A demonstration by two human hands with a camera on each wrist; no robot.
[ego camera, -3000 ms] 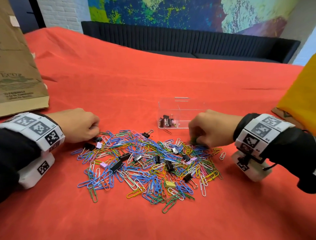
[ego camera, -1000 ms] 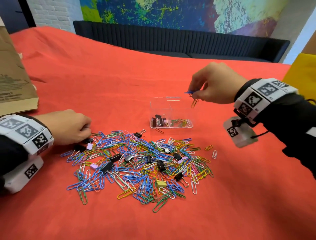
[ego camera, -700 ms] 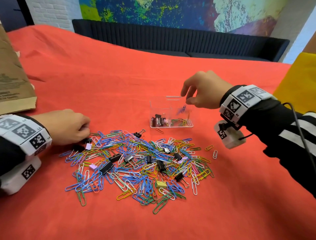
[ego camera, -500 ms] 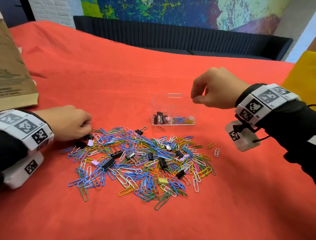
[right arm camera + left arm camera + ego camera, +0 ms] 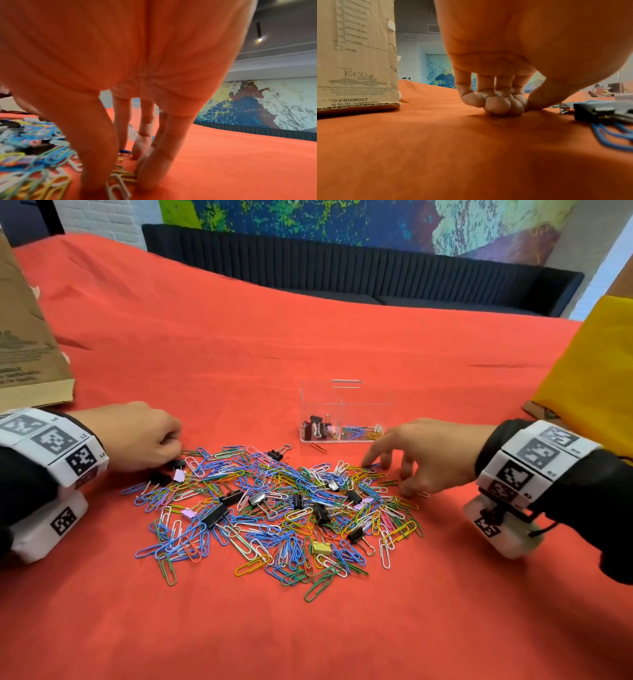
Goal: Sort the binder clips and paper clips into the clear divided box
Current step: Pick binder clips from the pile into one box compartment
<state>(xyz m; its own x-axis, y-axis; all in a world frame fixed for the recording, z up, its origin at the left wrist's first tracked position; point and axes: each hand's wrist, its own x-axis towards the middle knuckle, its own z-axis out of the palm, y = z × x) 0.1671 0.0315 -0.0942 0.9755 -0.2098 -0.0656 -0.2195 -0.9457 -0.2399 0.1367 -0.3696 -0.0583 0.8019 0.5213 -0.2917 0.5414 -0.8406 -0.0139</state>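
Paper clips: a loose heap [image 5: 274, 508] of thin bent-wire loops in blue, green, yellow, white, pink and orange, spread on the cloth in front of the person, between both hands.
Binder clips: small folded-metal bodies with wire handles, scattered through the heap; mostly black [image 5: 215, 514], a few lilac [image 5: 189, 513], one pale yellow [image 5: 321, 548].
Clear divided box: a transparent hard-walled rectangular box [image 5: 346, 395], standing just beyond the heap's far edge.
Box contents: left compartment holds several black binder clips [image 5: 313, 426]; right compartment holds a thin layer of coloured paper clips [image 5: 363, 432]. One orange paper clip [image 5: 318, 447] lies on the cloth just outside the front wall.
Right hand: the right hand [image 5: 428, 455] is lowered at the heap's right edge, fingers spread and reaching down; the right wrist view shows fingertips [image 5: 142, 152] touching the cloth and clips. It has nothing gripped that can be seen.
Left hand: the left hand [image 5: 137, 436] rests at the heap's left edge, fingers curled under with tips [image 5: 496, 105] bunched against the cloth. Whether they pinch anything cannot be told.
Cloth: a matte red-orange tablecloth [image 5: 308, 628], slightly creased.
Surroundings: a brown corrugated cardboard box [image 5: 27, 344] with printed text, far left; a yellow bag [image 5: 596, 378], far right; a dark ribbed sofa [image 5: 342, 275] under a colourful mural.
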